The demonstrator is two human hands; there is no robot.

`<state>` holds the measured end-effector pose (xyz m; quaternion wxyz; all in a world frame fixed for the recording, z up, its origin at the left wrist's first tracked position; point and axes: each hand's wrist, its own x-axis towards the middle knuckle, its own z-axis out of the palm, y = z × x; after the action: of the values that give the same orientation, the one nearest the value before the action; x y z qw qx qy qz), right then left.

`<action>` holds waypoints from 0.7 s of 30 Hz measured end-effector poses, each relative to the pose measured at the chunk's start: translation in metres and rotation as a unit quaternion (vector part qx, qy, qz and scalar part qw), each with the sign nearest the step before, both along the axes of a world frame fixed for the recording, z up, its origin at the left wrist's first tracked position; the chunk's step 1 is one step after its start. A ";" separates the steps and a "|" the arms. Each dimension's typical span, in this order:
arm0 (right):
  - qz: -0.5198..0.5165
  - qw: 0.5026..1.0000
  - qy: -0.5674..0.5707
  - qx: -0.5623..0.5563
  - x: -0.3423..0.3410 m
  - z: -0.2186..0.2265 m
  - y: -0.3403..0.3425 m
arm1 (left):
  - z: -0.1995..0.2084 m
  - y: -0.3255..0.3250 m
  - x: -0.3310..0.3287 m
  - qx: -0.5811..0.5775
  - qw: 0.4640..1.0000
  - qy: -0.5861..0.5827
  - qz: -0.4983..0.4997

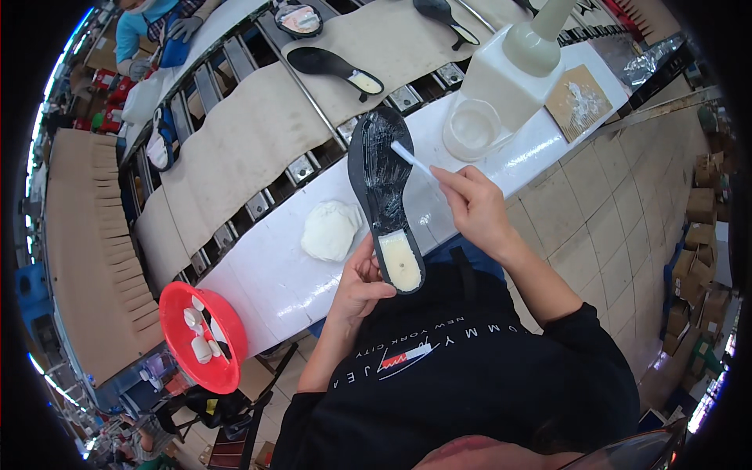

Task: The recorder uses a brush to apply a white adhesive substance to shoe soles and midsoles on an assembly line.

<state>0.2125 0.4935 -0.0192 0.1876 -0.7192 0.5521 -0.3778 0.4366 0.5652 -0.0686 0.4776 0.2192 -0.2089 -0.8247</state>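
My left hand [359,283] grips a black shoe sole [379,176] by its heel end, holding it toe-away above the white table. A cream-coloured patch fills the sole's heel, and wet, whitish streaks cover its dark forefoot and middle. Between the fingers of my right hand [478,207] is a slim white brush [413,159], much like a toothbrush. Its tip touches the forefoot near the right edge; the bristles are too small to make out. Just left of the sole lies a crumpled white cloth [331,230].
A large pale bottle [509,74] and a clear plastic cup [472,128] stand at the right. Beyond them lies a cardboard piece [578,102] smeared white. A red basin [176,345] holds small white items. Along the far side, a conveyor [235,125] carries more black soles [329,64]; a co-worker's gloved hand [186,28] shows beyond.
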 end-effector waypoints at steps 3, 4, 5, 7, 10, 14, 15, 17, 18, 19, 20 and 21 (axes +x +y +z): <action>-0.096 0.990 0.096 -0.030 -0.014 0.001 -0.025 | -0.001 0.001 0.002 -0.004 1.000 0.007 -0.005; -0.086 0.990 0.101 -0.039 -0.012 0.006 -0.033 | 0.000 0.001 0.001 -0.003 1.000 0.006 -0.003; -0.076 0.990 0.107 -0.049 -0.010 0.013 -0.041 | 0.001 0.001 0.000 -0.003 1.000 0.005 0.000; -0.055 0.987 0.138 -0.069 0.000 0.027 -0.055 | 0.004 0.001 -0.001 -0.003 1.000 0.002 -0.002; -0.031 0.971 0.218 -0.090 0.015 0.032 -0.076 | 0.006 0.000 -0.003 -0.005 1.000 -0.003 -0.013; 0.005 0.961 0.265 -0.081 0.045 0.024 -0.083 | 0.002 0.001 -0.004 -0.012 0.999 -0.015 -0.027; 0.023 0.962 0.261 -0.079 0.054 0.023 -0.079 | 0.004 0.001 -0.003 -0.011 0.999 -0.017 -0.027; 0.060 0.969 0.226 -0.082 0.061 0.024 -0.066 | 0.004 0.000 -0.003 -0.009 0.999 -0.016 -0.031; 0.071 0.975 0.192 -0.087 0.062 0.029 -0.059 | 0.004 0.001 -0.002 -0.008 0.999 -0.015 -0.030; 0.083 0.979 0.160 -0.091 0.062 0.035 -0.055 | 0.003 0.003 -0.001 -0.006 1.000 -0.013 -0.028; 0.059 0.982 0.155 -0.088 0.057 0.038 -0.056 | 0.002 0.004 0.000 -0.008 1.000 -0.013 -0.025; 0.033 0.982 0.166 -0.088 0.049 0.039 -0.059 | 0.003 0.004 0.001 -0.011 0.999 -0.012 -0.028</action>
<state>0.2611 0.4345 0.0195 0.0416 -0.8033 0.5165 -0.2936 0.4376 0.5691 -0.0660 0.4543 0.2177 -0.2294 -0.8328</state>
